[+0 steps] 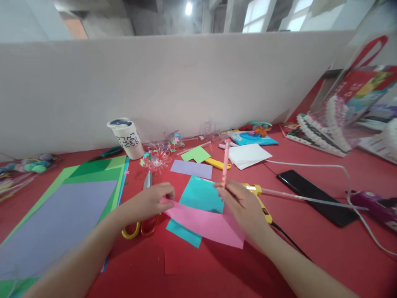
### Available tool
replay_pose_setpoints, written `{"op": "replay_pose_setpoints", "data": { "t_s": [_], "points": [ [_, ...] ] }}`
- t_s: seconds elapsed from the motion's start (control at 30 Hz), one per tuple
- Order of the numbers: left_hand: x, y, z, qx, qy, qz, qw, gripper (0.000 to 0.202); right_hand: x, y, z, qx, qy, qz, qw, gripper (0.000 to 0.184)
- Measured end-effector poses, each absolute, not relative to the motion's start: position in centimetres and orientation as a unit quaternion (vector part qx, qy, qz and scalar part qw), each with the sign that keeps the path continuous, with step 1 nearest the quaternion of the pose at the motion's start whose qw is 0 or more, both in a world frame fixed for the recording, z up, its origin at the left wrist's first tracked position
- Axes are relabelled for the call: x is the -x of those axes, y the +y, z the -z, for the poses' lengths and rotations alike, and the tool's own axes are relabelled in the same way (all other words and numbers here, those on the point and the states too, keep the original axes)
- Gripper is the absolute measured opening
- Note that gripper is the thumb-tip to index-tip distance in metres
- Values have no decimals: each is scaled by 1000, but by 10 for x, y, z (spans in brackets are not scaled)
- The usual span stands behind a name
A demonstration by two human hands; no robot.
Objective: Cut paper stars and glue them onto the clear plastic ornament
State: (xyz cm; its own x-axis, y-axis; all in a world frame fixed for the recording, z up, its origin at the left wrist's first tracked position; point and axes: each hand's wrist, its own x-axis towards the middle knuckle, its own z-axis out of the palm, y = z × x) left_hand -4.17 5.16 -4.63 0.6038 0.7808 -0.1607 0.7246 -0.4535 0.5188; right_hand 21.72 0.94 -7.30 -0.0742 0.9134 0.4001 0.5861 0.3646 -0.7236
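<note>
My left hand [156, 198] is closed, pinching the left end of a pink paper strip [198, 221] between thumb and fingers. In my right hand [245, 207] a slim pink pen [226, 163] stands nearly upright, gripped near its lower end. The strip's right part runs beneath or beside my right hand; the contact there is hidden. Under the strip lies a turquoise paper [201, 194], with another turquoise piece [184, 232] showing below it. Scissors [148, 180] with yellow and red handles rest partly under my left hand.
Coloured sheets [71, 211] are stacked at left, near a white cup [126, 138]. A yellow glue gun [262, 203] lies beside my right hand, and a black phone [316, 198] lies further right. White paper [249, 156] and a purple strip [191, 169] lie behind. A white partition [186, 87] bounds the red table.
</note>
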Motion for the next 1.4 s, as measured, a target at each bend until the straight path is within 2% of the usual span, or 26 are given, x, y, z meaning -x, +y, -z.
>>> {"op": "replay_pose_setpoints", "data": {
  "t_s": [0.1,0.23,0.37,0.5,0.6,0.7,0.97,1.13,1.4],
  "points": [
    [57,33,33,-824,460,-55,326,18,-226,13,65,577,-696,-181,387,24],
    [80,15,37,-712,512,-138,461,22,-222,18,68,589,-752,-171,243,17],
    [100,14,45,-684,536,-144,474,25,-207,23,78,590,-786,-132,132,22],
    [113,17,43,-675,547,-139,475,24,-199,27,79,614,-782,-83,71,26],
    [119,20,42,-667,571,-150,455,22,-192,28,72,616,-783,-57,57,23],
    [125,23,45,-654,603,-166,425,18,-174,25,63,602,-793,-51,77,24],
    [123,25,60,-656,608,-173,412,18,-113,24,55,471,-866,-135,98,14],
    [121,28,69,-638,620,-172,424,17,-73,30,68,456,-877,-142,52,17],
    [126,23,54,-614,626,-154,455,16,-37,53,73,507,-847,-157,-39,26]
  ]
}}
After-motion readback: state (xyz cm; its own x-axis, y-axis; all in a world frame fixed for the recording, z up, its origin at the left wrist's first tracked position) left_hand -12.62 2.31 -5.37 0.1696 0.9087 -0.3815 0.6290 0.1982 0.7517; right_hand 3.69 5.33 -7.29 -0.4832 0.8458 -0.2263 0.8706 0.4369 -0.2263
